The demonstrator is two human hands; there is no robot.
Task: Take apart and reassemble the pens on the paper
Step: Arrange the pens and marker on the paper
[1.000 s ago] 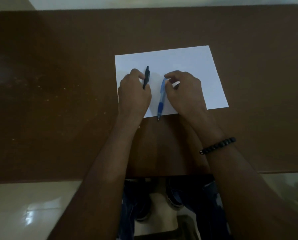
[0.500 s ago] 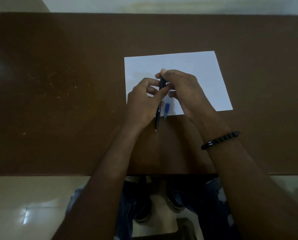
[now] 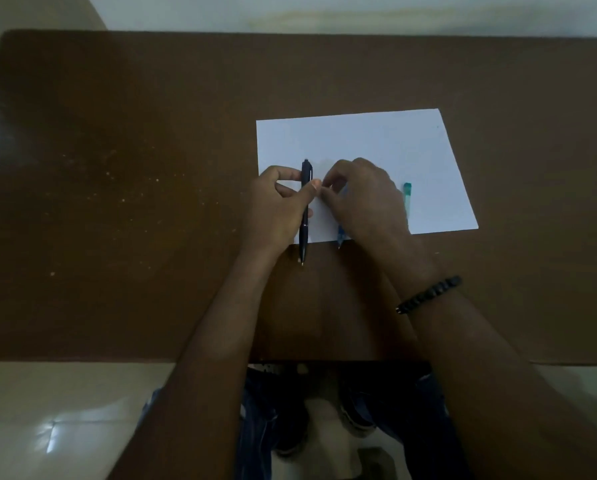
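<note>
A white paper [image 3: 376, 140] lies on the brown table [image 3: 134, 168]. My left hand [image 3: 273, 213] is shut on a black pen [image 3: 305, 216], which points toward me with its tip past the paper's near edge. My right hand [image 3: 363, 199] is beside it, its pinched fingertips meeting my left thumb close to the pen's upper part; I cannot tell whether they grip anything. A blue pen [image 3: 340, 237] lies on the paper under my right hand, only its tip end showing. A teal pen piece [image 3: 407, 199] lies on the paper to the right of my right hand.
The table's near edge [image 3: 117, 360] runs across the lower view, with pale floor [image 3: 65, 427] below it. My legs and shoes [image 3: 325, 410] show under the table. A black bead bracelet [image 3: 428, 294] is on my right wrist.
My right hand let go of the blue pen and came over to the black pen in my left hand. The black pen now lies further toward me. The teal piece has come into sight.
</note>
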